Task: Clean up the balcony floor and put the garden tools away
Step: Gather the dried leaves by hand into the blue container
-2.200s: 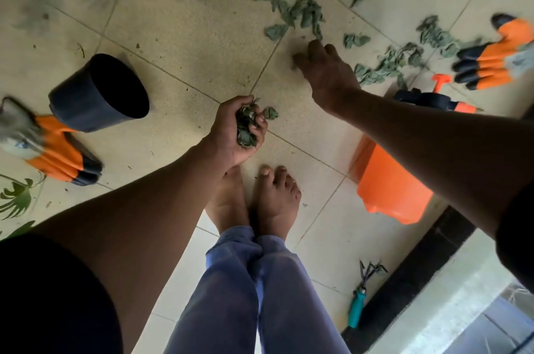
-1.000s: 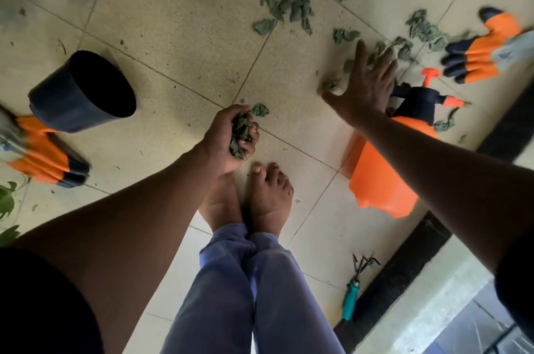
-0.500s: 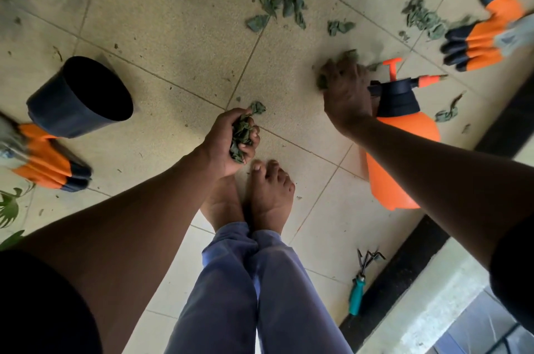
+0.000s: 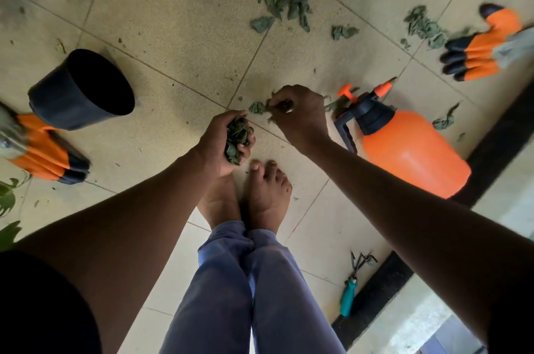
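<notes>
Two hands work the floor (image 4: 179, 36): left hand (image 4: 222, 145) is clenched round a wad of leaves (image 4: 237, 137), right hand (image 4: 297, 117) pinches another beside it; they look light, limp and crumbly, best scooped in bunches

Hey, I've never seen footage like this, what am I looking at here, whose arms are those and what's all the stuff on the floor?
There is no machine: a person wears a camera on the head, looking down at their own arms, legs and bare feet on a tiled balcony floor. The left hand grips a bunch of wilted leaves. The right hand pinches another leaf beside it. More loose leaves lie scattered ahead. Also on the tiles: an orange pressure sprayer, a tipped dark pot, orange garden gloves on either side, and a small teal-handled hand rake.
</notes>
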The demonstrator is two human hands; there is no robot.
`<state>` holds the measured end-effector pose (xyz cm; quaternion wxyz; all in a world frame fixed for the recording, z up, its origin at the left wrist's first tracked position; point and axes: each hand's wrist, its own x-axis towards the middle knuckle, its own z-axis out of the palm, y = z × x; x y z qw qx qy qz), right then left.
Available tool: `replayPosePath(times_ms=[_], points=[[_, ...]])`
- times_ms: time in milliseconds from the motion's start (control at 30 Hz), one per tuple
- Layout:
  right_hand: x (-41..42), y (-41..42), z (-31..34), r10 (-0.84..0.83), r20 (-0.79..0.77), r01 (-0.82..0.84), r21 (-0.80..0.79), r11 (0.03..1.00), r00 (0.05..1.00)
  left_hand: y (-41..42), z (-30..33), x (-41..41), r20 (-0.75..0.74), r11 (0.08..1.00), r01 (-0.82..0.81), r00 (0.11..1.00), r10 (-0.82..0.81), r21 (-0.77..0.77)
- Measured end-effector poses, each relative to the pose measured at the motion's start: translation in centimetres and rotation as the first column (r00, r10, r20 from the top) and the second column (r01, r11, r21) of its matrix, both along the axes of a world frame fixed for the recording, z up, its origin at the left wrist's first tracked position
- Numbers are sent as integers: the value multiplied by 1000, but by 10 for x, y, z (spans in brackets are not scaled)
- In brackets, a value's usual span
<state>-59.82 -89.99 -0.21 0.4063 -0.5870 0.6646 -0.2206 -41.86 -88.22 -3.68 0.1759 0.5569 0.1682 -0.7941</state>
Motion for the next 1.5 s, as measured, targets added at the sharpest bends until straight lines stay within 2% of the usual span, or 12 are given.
replayPosePath(times_ms=[133,267,333,433,633,767,900,967,1067,1267,1367,1500], points=[[37,0,20,-270,354,130,372,919,895,-3,2,12,20,998,8,1000,-7,-63],[57,-1,33,-473,569,49,604,795,672,-6,5,18,-10,994,-70,998,69,-87],[67,1,25,-437,480,92,586,805,761,-8,1,21,-23,989,-114,993,113,-91],[77,4,10,-177,118,126,350,928,977,-9,0,24,41,986,-55,997,62,-159],[95,13,7,134,-285,-146,-20,989,949,-13,0,16,73,982,-26,997,40,-185],[94,20,6,225,-274,-264,-115,958,935,-16,-2,12,43,967,-185,980,195,-177],[67,19,3,136,-175,-161,-136,978,975,-19,-6,13,36,979,-151,987,157,-140],[44,15,-7,106,-342,-143,-83,986,934,-17,-7,16,37,985,-152,987,155,-86],[5,7,-21,252,-622,-237,109,965,741,-15,-4,18,37,986,-153,987,155,-63],[-39,-6,-39,596,-707,-434,432,791,381,-7,-6,22,50,986,-164,985,165,-23],[-41,-8,-43,631,-687,-496,432,753,360,-5,-7,24,52,987,-163,985,163,-8],[-38,-12,-50,657,-561,-547,381,745,503,-4,-6,26,50,984,-177,983,177,7]])
